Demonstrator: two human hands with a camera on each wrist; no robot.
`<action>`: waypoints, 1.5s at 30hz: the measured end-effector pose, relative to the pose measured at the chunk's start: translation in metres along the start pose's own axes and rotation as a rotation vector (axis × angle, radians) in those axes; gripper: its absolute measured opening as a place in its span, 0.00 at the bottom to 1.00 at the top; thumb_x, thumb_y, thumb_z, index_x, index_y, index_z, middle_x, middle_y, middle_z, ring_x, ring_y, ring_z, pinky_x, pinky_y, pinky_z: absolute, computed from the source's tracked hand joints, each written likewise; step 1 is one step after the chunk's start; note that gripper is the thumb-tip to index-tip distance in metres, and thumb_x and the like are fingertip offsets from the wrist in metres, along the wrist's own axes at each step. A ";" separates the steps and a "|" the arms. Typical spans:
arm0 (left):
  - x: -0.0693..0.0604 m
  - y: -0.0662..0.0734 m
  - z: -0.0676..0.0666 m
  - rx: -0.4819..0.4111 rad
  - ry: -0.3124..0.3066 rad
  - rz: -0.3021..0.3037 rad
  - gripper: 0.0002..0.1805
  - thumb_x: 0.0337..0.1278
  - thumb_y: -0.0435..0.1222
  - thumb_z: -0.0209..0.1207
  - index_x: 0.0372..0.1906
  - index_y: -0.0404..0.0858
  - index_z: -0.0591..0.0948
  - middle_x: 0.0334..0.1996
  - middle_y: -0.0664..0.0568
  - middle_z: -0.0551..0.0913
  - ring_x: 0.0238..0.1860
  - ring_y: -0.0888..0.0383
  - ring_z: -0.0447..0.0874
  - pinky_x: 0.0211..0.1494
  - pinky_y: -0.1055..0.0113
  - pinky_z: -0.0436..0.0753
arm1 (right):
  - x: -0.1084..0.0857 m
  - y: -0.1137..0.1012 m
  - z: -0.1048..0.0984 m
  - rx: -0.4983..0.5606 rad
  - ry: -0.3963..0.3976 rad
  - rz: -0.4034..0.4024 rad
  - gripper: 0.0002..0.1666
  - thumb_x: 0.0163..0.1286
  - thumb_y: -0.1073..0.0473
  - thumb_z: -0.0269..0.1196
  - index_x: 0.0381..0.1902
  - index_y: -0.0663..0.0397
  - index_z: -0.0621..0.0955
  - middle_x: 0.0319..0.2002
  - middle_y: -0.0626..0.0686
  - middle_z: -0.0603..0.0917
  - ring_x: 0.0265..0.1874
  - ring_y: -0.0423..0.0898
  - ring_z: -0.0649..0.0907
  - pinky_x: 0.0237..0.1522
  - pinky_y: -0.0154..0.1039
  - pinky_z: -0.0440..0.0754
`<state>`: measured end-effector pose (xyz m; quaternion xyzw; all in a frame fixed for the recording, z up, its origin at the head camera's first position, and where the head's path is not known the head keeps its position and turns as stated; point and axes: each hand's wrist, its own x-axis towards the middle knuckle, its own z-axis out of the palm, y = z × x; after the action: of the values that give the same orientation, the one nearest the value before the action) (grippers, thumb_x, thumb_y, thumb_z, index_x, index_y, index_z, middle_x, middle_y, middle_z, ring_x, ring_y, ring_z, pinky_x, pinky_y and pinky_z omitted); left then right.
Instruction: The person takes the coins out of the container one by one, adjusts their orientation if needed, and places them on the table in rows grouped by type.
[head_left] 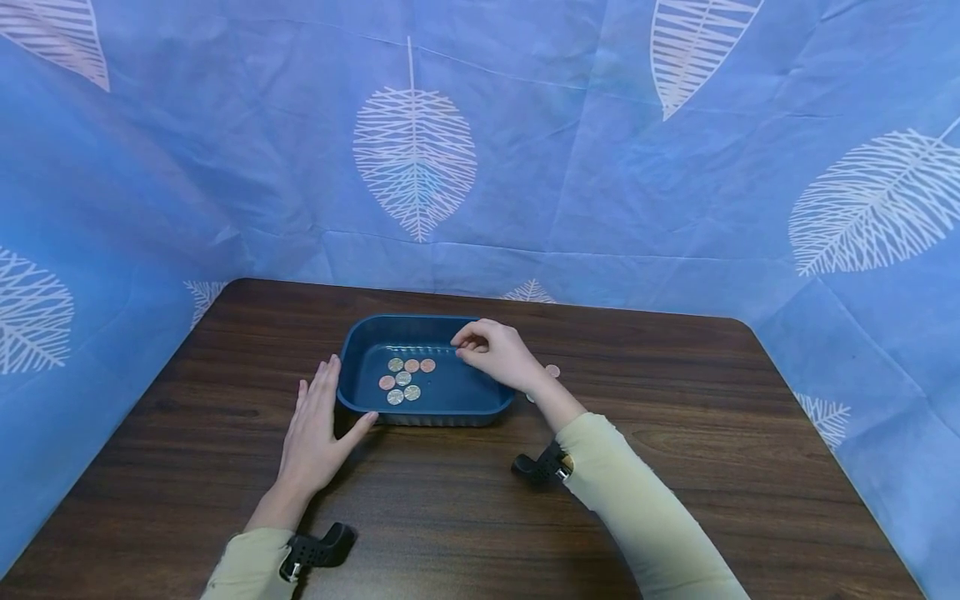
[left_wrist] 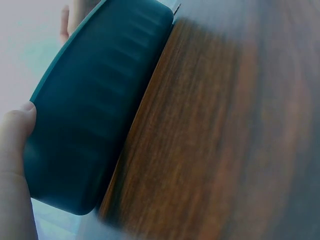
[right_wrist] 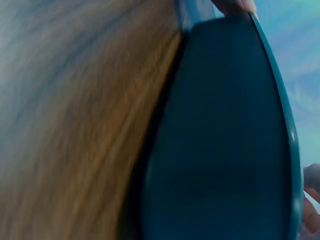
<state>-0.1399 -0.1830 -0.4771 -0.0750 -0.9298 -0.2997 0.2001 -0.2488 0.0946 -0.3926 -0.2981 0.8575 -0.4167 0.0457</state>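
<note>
A dark blue rectangular tray (head_left: 427, 420) sits on the wooden table, with several coins (head_left: 403, 378), silver and copper coloured, lying flat in its left half. My left hand (head_left: 311, 442) rests against the tray's left side with straight fingers, thumb spread to the front corner; the left wrist view shows that thumb (left_wrist: 20, 122) on the rim. Over the tray's right end is my right hand (head_left: 495, 354), fingers curled and tips close together. Whether a coin is between them is hidden. Right of the tray, a copper coin (head_left: 552, 370) lies on the table beside the right wrist.
Another coin (head_left: 530, 398) shows partly behind the right wrist. The dark wooden table (head_left: 420, 508) extends around the tray. Behind it hangs a blue cloth (head_left: 540, 167) with white leaf prints. A black wrist mount (head_left: 543, 467) is strapped to each arm.
</note>
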 end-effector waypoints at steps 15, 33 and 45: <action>0.000 0.001 0.000 0.016 -0.009 -0.014 0.50 0.56 0.57 0.59 0.76 0.40 0.50 0.74 0.44 0.52 0.73 0.43 0.47 0.73 0.47 0.43 | 0.025 -0.014 0.046 -0.023 -0.145 -0.026 0.08 0.66 0.65 0.62 0.42 0.59 0.84 0.37 0.49 0.81 0.34 0.41 0.79 0.38 0.31 0.78; 0.000 0.000 0.001 -0.002 -0.009 -0.009 0.49 0.57 0.55 0.59 0.76 0.40 0.50 0.74 0.44 0.52 0.74 0.44 0.47 0.74 0.50 0.41 | 0.031 -0.009 0.069 -0.173 -0.311 0.043 0.07 0.64 0.65 0.65 0.40 0.57 0.84 0.31 0.46 0.81 0.27 0.38 0.76 0.34 0.30 0.75; 0.000 0.001 0.000 0.009 -0.010 -0.010 0.49 0.57 0.55 0.59 0.76 0.39 0.50 0.74 0.43 0.52 0.73 0.44 0.47 0.74 0.49 0.41 | 0.032 -0.010 0.068 -0.178 -0.345 0.085 0.07 0.60 0.63 0.68 0.37 0.56 0.83 0.29 0.46 0.80 0.27 0.38 0.76 0.33 0.30 0.75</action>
<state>-0.1396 -0.1822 -0.4765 -0.0708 -0.9325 -0.2961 0.1941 -0.2474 0.0253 -0.4239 -0.3315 0.8823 -0.2796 0.1830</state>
